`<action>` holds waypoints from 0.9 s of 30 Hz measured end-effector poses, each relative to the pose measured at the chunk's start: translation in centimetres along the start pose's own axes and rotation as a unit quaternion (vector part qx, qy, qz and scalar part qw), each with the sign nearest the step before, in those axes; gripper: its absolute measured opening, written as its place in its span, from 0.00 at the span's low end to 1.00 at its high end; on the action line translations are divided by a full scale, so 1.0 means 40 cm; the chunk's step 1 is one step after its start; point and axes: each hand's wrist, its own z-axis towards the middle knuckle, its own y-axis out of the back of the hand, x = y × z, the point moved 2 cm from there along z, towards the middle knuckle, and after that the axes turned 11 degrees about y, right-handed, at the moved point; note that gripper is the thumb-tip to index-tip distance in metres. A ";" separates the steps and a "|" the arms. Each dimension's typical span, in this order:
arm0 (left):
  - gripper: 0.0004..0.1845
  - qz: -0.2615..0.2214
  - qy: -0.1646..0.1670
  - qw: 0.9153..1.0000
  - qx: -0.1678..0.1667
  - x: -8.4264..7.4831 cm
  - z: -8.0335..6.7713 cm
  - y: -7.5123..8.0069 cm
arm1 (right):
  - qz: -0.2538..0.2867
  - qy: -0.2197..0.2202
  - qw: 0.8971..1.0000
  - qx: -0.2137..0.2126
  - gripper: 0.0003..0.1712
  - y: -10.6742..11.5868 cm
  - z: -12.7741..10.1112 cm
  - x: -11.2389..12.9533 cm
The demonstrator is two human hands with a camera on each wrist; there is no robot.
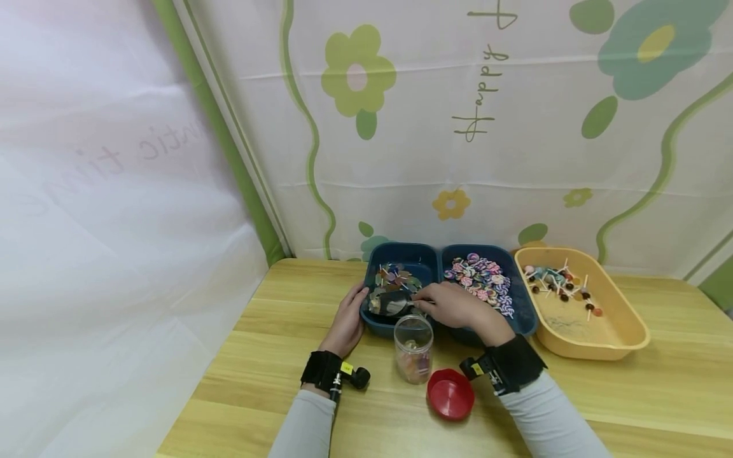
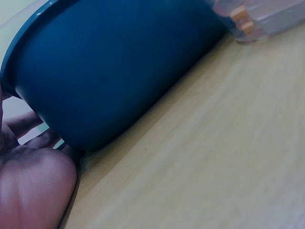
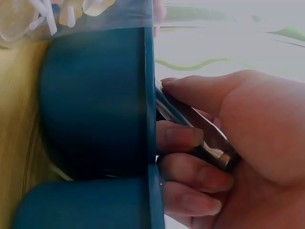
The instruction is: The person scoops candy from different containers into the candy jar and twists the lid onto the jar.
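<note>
Bystanders around the work: candy on your right, printed cloth behind the counter (image 1: 223,401).
You're looking at a yellow tray (image 1: 613,321) standing at the far right, its round lollipops (image 1: 564,296) lying scattered mostly toward the back, with a bare stretch showing at the front; just beside it, a blue bin (image 1: 525,313) is holding a heap of swirled lollipops (image 1: 483,270). In front of you a white backdrop (image 1: 412,172) is hanging, showing a green flower (image 1: 340,51), a teal flower (image 1: 632,70), a small orange flower (image 1: 442,205) and "Happy" running sideways; on your left a pale side curtain (image 1: 114,267) is meeting it along a green band (image 1: 227,146).
</note>
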 end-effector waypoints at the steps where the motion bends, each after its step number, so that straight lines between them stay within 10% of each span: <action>1: 0.28 0.000 0.001 1.000 -0.001 0.000 0.000 0.000 | -0.001 -0.003 1.000 0.002 0.16 0.000 0.000 0.000; 27: 0.28 0.006 0.009 1.000 -0.023 -0.001 0.004 -0.001 | 0.140 0.063 0.988 0.004 0.18 0.040 -0.034 -0.053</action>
